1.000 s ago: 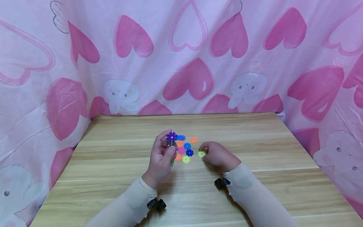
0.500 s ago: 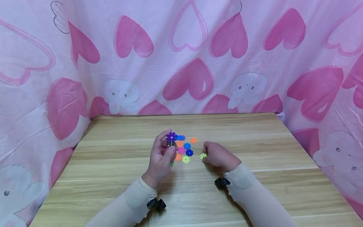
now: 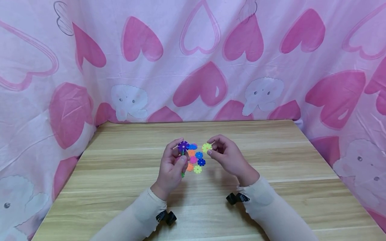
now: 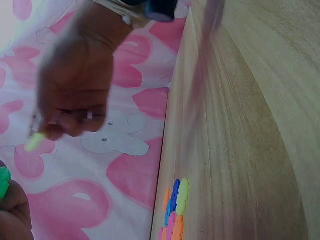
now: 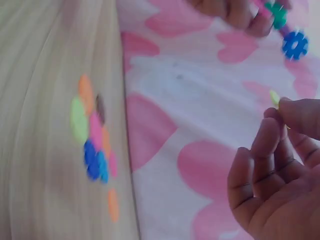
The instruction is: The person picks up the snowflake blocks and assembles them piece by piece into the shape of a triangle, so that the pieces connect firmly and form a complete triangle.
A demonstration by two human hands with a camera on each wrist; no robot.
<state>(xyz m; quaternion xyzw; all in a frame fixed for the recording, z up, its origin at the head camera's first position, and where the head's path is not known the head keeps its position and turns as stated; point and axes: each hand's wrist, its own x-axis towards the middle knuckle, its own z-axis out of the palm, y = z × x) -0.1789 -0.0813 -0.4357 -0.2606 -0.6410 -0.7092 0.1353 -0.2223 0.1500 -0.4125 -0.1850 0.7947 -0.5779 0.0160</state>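
My left hand point(image 3: 172, 167) grips several joined snowflake discs above the table. A purple disc point(image 3: 183, 146) tops that group, with green ones below it; a green disc point(image 5: 276, 15) and a blue disc point(image 5: 295, 45) show on it in the right wrist view. Facing it, my right hand point(image 3: 227, 155) pinches a yellow-green snowflake disc point(image 3: 206, 148) between thumb and fingers, apart from the joined group. Only the edge of that disc shows in the right wrist view. My left fingers hide part of the joined group.
Loose snowflake discs lie close together on the wooden table point(image 3: 271, 207) between the hands, among them a yellow-green one point(image 3: 197, 169), a dark blue one point(image 3: 201, 162) and a pink one point(image 3: 193, 159). A pink heart-patterned curtain point(image 3: 199, 83) stands behind the table and at both sides.
My right hand has lifted the yellow-green snowflake disc off the table and brought it up and leftward, toward the joined discs. The left hand has stayed almost still.
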